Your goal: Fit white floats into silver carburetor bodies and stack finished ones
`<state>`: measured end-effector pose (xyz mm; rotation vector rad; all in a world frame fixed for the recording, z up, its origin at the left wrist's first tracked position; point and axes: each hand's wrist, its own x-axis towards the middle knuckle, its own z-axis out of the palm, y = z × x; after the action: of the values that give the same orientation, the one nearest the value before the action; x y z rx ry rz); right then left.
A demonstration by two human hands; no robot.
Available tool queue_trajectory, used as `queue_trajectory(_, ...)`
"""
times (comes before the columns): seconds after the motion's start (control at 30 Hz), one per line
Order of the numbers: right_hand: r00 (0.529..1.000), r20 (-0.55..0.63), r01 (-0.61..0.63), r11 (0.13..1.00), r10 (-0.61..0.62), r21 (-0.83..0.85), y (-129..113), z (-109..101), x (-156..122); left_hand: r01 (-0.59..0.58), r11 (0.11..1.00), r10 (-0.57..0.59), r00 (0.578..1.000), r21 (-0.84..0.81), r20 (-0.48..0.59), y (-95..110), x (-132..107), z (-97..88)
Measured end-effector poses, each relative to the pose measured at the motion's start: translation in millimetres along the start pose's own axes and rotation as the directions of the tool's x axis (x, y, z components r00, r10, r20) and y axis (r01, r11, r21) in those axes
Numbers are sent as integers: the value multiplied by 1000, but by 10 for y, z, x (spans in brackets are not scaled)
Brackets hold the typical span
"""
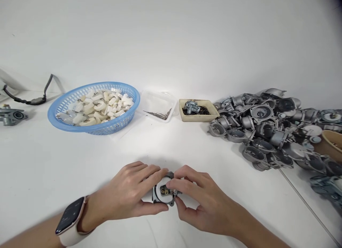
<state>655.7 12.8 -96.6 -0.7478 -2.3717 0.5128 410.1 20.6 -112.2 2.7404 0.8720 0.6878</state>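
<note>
My left hand (136, 189) grips a carburetor body (154, 195) from its left side, with the thumb along the near edge and the fingers over the far edge. Inside its open bowl face lies a white float (161, 185), curved around two brass jets (164, 191). My right hand (199, 200) works at the right side of the carburetor, by the metal float hinge (173, 192). Its index finger touches the float area, and the thumb is close to the rim below. Whatever is pinched there is too small and covered to make out.
Behind my hands stand a blue basket (59, 124) of white floats, a clear tray (156, 98) with thin metal pins, and a cream box (207, 118) holding a carburetor and dark rings. Carburetor parts (256, 130) pile up at right. A black-strapped watch (37, 99) lies far left.
</note>
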Motion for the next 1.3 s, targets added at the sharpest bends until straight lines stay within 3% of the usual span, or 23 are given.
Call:
queue_trajectory(0.7, 1000, -15, -4, 997, 5, 75, 24, 18, 2, 4, 1000, -4, 1000, -4, 15, -8, 2, 6)
queue_trajectory(1.3, 999, -39, 23, 1000, -22, 22, 12, 22, -4, 5, 1000, -5, 1000, -6, -3, -7, 0, 10)
